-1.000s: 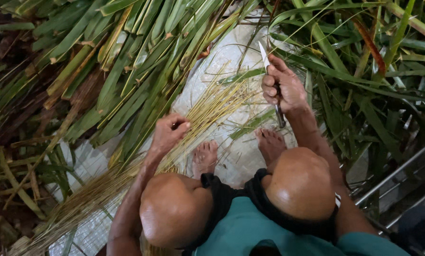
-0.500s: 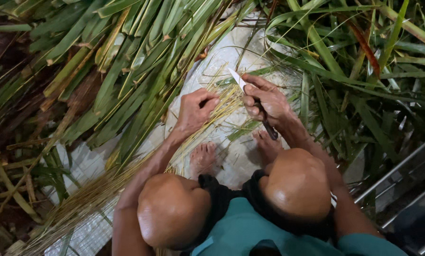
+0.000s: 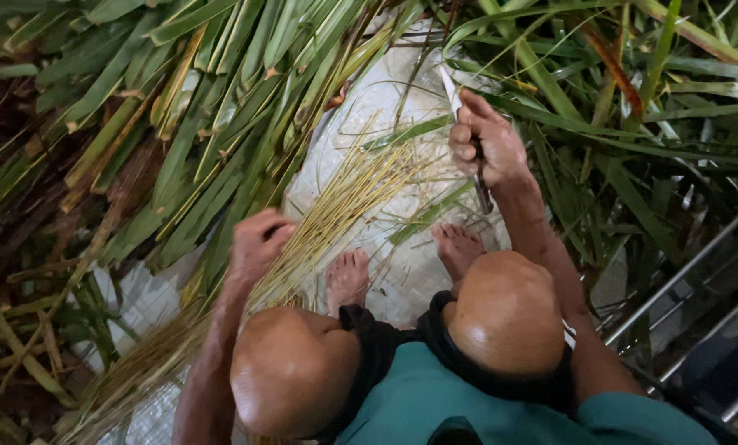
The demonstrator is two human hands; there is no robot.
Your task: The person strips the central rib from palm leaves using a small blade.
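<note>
**Two hands, one knife, one bundle of leaf ribs — seen from above**

Two bare hands at work over a white woven sheet (image 3: 402,272) spread on the ground, with the person's knees and bare feet at its near edge.

- Right hand (image 3: 486,142): raised over the far right part of the sheet, fingers curled tight around the dark handle of a knife (image 3: 466,136). Pale blade points up and away past the knuckles; the handle end sticks out below the wrist.
- Left hand (image 3: 256,245): at the left edge of the sheet, fingers bent inward and closed on the near part of the bundle; the fingertips are blurred, so the exact pinch cannot be told.
- Bundle of thin yellow leaf ribs (image 3: 336,218): lies slantwise across the sheet, fanning out toward the far middle, narrowing under the left hand and running on to the near left corner, where it trails off the sheet.
- Loose green leaf strips (image 3: 431,213): a few, lying on the sheet between the bundle and the right hand.
- Heap of long green leaves (image 3: 212,99): banked along the left and far edges of the sheet, some yellowed or brown.
- More long green leaves (image 3: 632,132): beyond the right edge.
- Metal rails (image 3: 674,280): at the near right, off the sheet.
</note>
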